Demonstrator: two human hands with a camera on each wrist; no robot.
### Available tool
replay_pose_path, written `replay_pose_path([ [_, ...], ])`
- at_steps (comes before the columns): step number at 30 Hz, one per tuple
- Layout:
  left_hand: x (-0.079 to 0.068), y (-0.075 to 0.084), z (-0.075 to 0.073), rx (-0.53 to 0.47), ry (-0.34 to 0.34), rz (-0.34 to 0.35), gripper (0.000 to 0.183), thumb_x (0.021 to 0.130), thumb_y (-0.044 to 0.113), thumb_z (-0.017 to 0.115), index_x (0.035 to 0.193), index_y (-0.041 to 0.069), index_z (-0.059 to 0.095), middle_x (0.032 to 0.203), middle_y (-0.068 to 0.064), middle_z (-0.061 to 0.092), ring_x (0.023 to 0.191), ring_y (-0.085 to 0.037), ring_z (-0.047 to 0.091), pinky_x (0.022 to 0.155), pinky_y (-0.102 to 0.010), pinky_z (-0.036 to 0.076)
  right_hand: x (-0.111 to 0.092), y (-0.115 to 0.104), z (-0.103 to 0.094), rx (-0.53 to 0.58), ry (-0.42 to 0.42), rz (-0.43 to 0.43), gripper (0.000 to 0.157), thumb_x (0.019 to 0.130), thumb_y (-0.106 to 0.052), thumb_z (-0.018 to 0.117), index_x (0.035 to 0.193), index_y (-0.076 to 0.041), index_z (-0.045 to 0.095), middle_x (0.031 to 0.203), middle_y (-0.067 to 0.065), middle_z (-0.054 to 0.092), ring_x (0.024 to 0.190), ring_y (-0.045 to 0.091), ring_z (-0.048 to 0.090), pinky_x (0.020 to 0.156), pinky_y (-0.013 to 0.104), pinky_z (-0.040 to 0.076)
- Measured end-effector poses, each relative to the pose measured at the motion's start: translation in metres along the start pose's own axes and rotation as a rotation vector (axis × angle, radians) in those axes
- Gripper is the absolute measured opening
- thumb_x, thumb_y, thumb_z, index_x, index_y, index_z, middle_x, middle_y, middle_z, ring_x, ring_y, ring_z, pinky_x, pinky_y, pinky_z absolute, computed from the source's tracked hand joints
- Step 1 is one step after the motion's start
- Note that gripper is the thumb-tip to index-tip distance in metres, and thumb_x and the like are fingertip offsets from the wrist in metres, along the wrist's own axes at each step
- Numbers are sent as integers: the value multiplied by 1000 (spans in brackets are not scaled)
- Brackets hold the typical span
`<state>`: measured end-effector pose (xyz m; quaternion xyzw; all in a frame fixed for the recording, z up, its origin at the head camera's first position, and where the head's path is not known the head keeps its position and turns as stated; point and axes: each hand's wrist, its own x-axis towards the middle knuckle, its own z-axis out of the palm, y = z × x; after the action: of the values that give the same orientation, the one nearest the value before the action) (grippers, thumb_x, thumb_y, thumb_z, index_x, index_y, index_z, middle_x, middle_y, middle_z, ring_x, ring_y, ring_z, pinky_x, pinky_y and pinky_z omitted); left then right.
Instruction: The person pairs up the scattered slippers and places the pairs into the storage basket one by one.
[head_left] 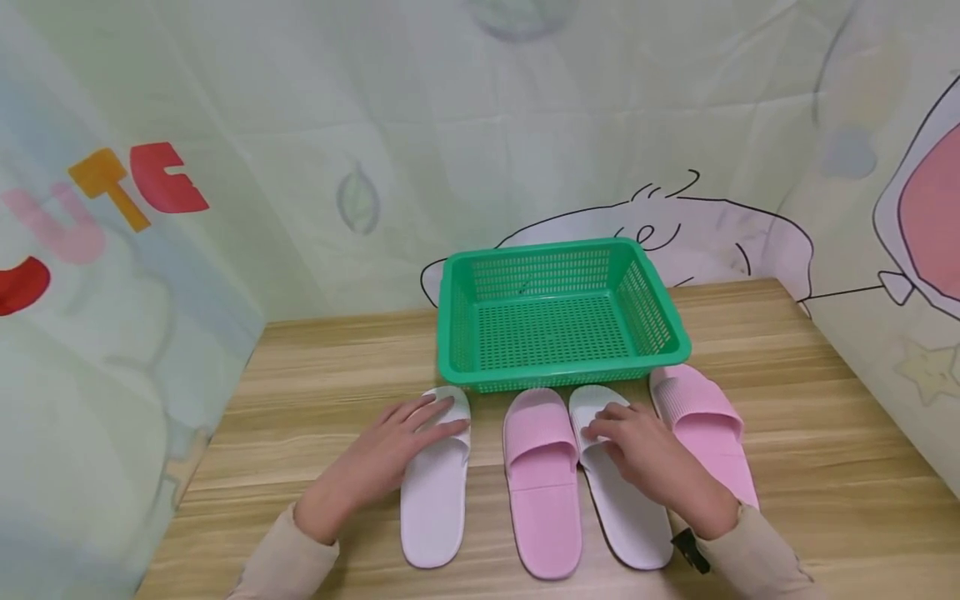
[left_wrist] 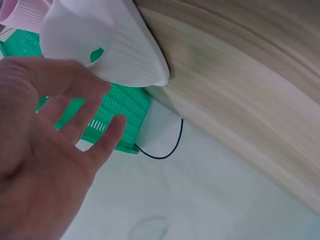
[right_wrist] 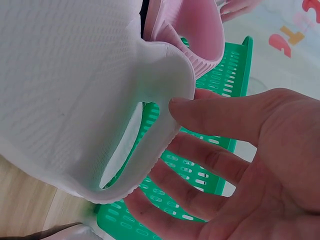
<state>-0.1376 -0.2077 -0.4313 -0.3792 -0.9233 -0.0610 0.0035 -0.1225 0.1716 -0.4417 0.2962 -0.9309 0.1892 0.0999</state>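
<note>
A white slipper point(head_left: 433, 508) lies at the left, its toe toward the green basket. My left hand point(head_left: 384, 450) is over its strap, with fingers spread and slightly bent; in the left wrist view the thumb point(left_wrist: 75, 77) is by the strap's edge. My right hand point(head_left: 648, 454) is at the other white slipper point(head_left: 630, 517) and pinches its strap point(right_wrist: 167, 80); the thumb is on the near side, and some fingertips are hidden behind the strap. Between the white slippers lies a pink slipper point(head_left: 547, 517). Another pink slipper point(head_left: 705, 425) is at the right, partly hidden by my right arm.
A green plastic basket point(head_left: 562, 371) with slotted walls stands behind the slippers, against a printed cloth backdrop point(head_left: 300, 167). All rest on a wood-grain table point(head_left: 322, 367). A small black object point(head_left: 690, 550) shows beside my right wrist.
</note>
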Motion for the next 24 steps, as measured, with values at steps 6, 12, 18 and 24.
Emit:
replay_pose_path([
  [6, -4, 2, 2, 22, -43, -28, 84, 89, -23, 60, 158, 25, 51, 162, -14, 49, 145, -40, 50, 112, -63, 45, 0, 1, 0, 3, 4, -3, 29, 83, 8, 80, 99, -16, 81, 98, 0, 74, 89, 27, 67, 81, 43, 55],
  [12, -7, 2, 9, 3, -45, -41, 89, 90, -24, 57, 162, 26, 45, 165, -15, 45, 145, -41, 48, 110, -66, 47, -1, -1, 0, -1, 9, 11, 28, 84, 7, 80, 100, -16, 81, 99, 1, 74, 90, 27, 66, 82, 45, 54],
  [18, -8, 1, 12, 20, -14, -8, 92, 85, -28, 59, 160, 26, 48, 163, -16, 46, 142, -41, 50, 108, -59, 51, -1, -3, 0, -7, -1, 23, 28, 84, 7, 80, 100, -16, 81, 100, 2, 73, 88, 26, 64, 81, 44, 54],
  [24, -6, 2, 10, -1, -15, -38, 88, 87, -27, 57, 156, 27, 51, 162, -16, 48, 141, -41, 52, 106, -60, 52, 0, -1, 2, 1, 13, 16, 29, 83, 9, 80, 99, -16, 80, 97, 1, 72, 87, 26, 65, 79, 43, 54],
])
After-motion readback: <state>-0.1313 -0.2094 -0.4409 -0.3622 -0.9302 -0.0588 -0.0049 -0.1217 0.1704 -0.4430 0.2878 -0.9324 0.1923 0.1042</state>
